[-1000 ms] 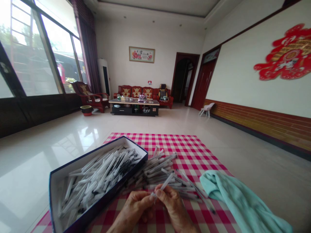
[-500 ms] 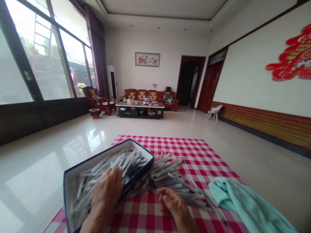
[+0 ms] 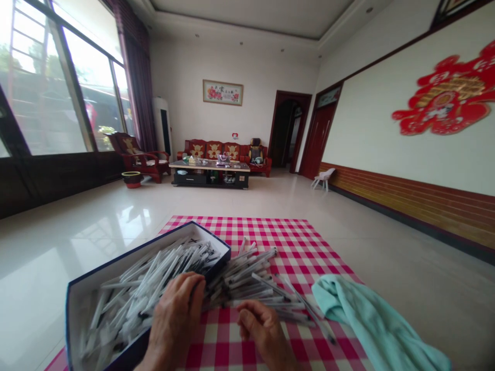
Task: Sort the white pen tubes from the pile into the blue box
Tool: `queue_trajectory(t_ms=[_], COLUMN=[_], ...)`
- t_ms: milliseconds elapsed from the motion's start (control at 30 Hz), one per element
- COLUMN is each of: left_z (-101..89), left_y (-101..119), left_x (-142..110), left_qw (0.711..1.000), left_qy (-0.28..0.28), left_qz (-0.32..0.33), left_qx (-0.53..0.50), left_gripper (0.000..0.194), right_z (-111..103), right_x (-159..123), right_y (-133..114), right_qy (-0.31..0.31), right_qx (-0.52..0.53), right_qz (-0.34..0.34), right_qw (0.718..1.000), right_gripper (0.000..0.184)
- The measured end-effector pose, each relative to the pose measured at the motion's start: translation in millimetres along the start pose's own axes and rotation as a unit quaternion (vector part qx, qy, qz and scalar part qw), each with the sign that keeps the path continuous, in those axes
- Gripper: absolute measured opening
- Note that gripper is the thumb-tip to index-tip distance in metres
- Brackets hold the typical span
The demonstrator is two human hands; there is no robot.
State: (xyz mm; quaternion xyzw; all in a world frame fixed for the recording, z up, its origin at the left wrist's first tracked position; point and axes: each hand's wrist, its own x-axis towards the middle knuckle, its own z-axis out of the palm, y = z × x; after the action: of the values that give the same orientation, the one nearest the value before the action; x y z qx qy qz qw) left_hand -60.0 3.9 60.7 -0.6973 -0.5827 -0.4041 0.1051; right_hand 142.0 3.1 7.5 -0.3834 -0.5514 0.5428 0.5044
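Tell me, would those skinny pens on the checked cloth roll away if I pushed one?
Probably a little: the pens look thin and round. The checked cloth might slow them down. They look stiff and light, but such thin plastic could perhaps snap if bent hard.

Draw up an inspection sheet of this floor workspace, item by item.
surface: pink-and-white checked cloth spread on a tiled floor.
job's things: dark blue box, white inside, heaped with clear pens; loose pile of pens beside it on the cloth.
clutter: teal towel across the cloth's right corner, trailing onto the floor.
grippers: left hand on the pens at the box's edge; right hand curled by the loose pile, no pen visible in it.
cables: nothing seen.
surroundings: coffee table and red sofa across the room.
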Motion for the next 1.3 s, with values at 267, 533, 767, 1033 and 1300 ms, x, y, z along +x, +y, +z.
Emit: queue_trajectory(t_ms=[267,533,767,1033,1300], left_z=[45.3,51.6,51.1,50.6,51.6], left_y=[42.1,34.9,35.3,35.8,36.3], left_x=[-49.6,-52.0,-52.9,-52.3,-52.3], left_qw=[0.979,0.979,0.98,0.979,0.978], left_qy=[-0.152,-0.162,-0.156,-0.142,-0.147], left_qz=[0.098,0.096,0.104,0.107,0.099], left_qx=[-0.09,-0.073,-0.074,-0.103,-0.109], left_gripper=[0.022,0.024,0.023,0.019,0.021], right_z=[-86.0,-128.1,-114.6,-106.3,-103.4], right_x=[17.4,15.4,15.6,11.1,11.6], right_y=[-31.4,-7.8,-5.9,-17.5,-27.7], right_qy=[0.218,0.203,0.171,0.123,0.185], right_qx=[-0.467,-0.533,-0.517,-0.488,-0.408], right_qz=[-0.149,-0.099,-0.08,-0.036,0.021], right_qw=[0.844,0.816,0.835,0.863,0.894], right_gripper=[0.029,0.029,0.025,0.018,0.014])
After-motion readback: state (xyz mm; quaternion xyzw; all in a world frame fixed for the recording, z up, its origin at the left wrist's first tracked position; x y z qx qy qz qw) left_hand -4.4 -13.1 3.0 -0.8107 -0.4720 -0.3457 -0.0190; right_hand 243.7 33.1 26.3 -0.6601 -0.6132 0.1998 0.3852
